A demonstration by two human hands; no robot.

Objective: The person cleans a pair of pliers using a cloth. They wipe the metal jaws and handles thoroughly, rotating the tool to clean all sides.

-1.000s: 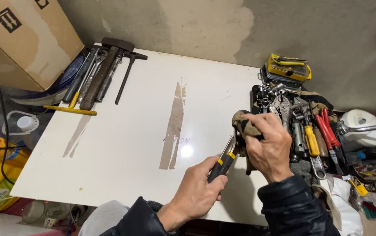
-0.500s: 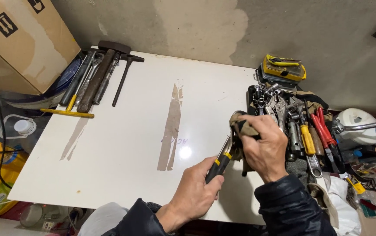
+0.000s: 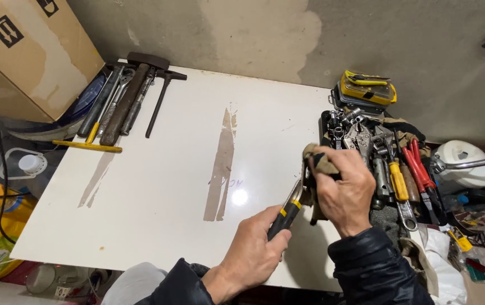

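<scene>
My left hand point(image 3: 256, 248) grips the black and yellow handle of a hand tool point(image 3: 286, 214) over the front right of the white table point(image 3: 180, 169). The tool's metal end runs up into a dirty brown rag point(image 3: 317, 162). My right hand point(image 3: 341, 189) is closed on that rag, wrapped around the tool's head, so the head is hidden. Both hands sit just left of a heap of hand tools point(image 3: 386, 164).
Hammers and long wrenches point(image 3: 124, 99) lie in a row at the table's back left, with a yellow-handled tool point(image 3: 87, 146) in front. A cardboard box point(image 3: 25, 51) stands beyond them. A yellow and black case point(image 3: 366, 87) tops the tool heap. A white jug point(image 3: 462, 161) stands at the right.
The right hand with the rag has shifted slightly along the tool's head, first up, then back down. The left hand keeps the same hold on the handle.
</scene>
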